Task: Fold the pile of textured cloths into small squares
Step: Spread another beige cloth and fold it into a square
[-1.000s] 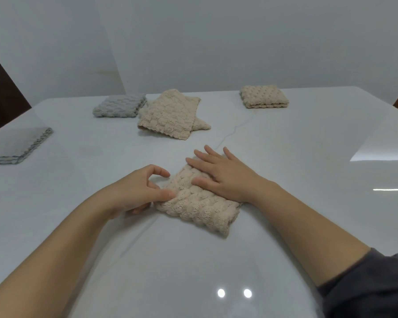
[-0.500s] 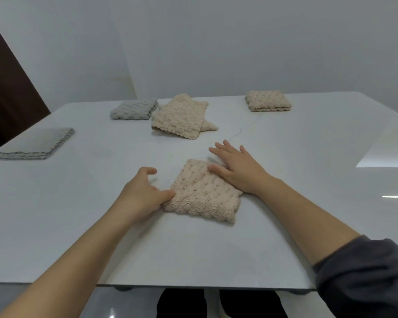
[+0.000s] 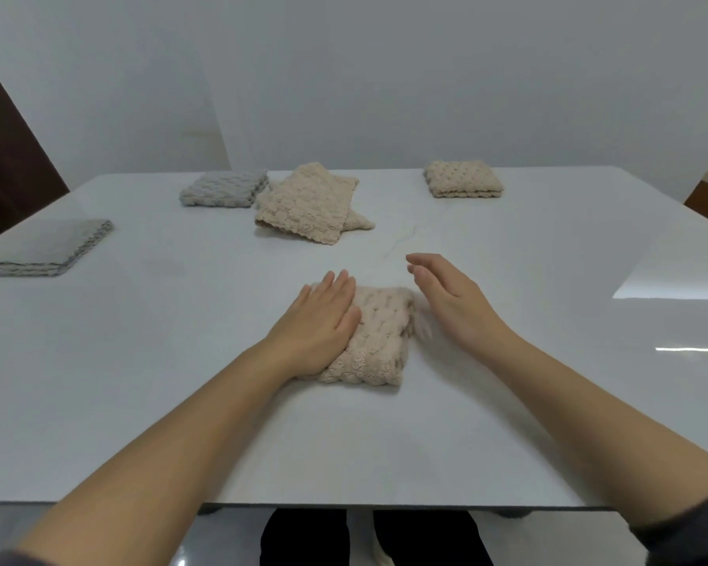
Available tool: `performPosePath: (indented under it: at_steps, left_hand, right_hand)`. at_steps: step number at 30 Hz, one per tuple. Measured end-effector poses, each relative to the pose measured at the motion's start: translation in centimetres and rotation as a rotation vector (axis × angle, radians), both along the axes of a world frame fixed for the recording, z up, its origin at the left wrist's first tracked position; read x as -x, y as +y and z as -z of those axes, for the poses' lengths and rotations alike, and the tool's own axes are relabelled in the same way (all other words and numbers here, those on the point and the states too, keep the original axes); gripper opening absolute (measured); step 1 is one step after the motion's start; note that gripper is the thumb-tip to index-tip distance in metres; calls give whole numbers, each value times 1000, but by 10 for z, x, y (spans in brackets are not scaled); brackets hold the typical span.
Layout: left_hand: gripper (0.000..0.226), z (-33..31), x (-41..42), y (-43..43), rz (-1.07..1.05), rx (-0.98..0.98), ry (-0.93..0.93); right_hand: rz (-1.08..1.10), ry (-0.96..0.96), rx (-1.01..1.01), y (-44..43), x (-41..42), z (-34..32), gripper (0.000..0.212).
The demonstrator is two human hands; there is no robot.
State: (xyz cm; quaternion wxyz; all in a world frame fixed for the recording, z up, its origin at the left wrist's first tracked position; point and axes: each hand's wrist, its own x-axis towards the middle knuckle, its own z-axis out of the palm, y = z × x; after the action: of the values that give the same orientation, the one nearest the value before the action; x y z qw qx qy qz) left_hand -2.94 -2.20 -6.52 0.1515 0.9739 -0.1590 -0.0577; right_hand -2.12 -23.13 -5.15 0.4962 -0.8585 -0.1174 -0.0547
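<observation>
A beige textured cloth (image 3: 379, 341), folded into a small square, lies in the middle of the white table (image 3: 140, 381). My left hand (image 3: 317, 320) presses flat on its left half with straight fingers. My right hand (image 3: 450, 302) hovers just right of the cloth, fingers relaxed and holding nothing, its edge slightly blurred. Farther back sits a loose pile of beige cloths (image 3: 307, 204).
A folded grey cloth (image 3: 223, 189) lies at the back left, a folded beige square (image 3: 462, 179) at the back right, and a flat grey stack (image 3: 48, 247) by the left edge. The table's front edge runs close to my body.
My right hand lifted off the cloth and moved to its right side. My left hand went from the cloth's left edge onto its top, and the cloth turned squarer to me.
</observation>
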Motion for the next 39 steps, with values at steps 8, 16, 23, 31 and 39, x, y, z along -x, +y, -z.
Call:
performPosePath:
  at_steps: [8,16,23,31,39]
  left_hand:
    - [55,2,2,-4,-124,52,-4]
    - [56,-2,-2,-1,-88,46,86]
    - [56,0,-2,-3,-97,5,59]
    - [57,0,-1,-4,-92,-20,56]
    - [57,-1,-1,-5,-93,-53,46]
  right_hand:
    - [-176,475,-219,-13,38,-20,38]
    - [-510,754,-442,18,55,-18,64]
    - [-398,741,-490,24,59,-15,70]
    - [-349,736,-525,23,64,-15,72]
    - [-368,758,-529,20,67,-16,73]
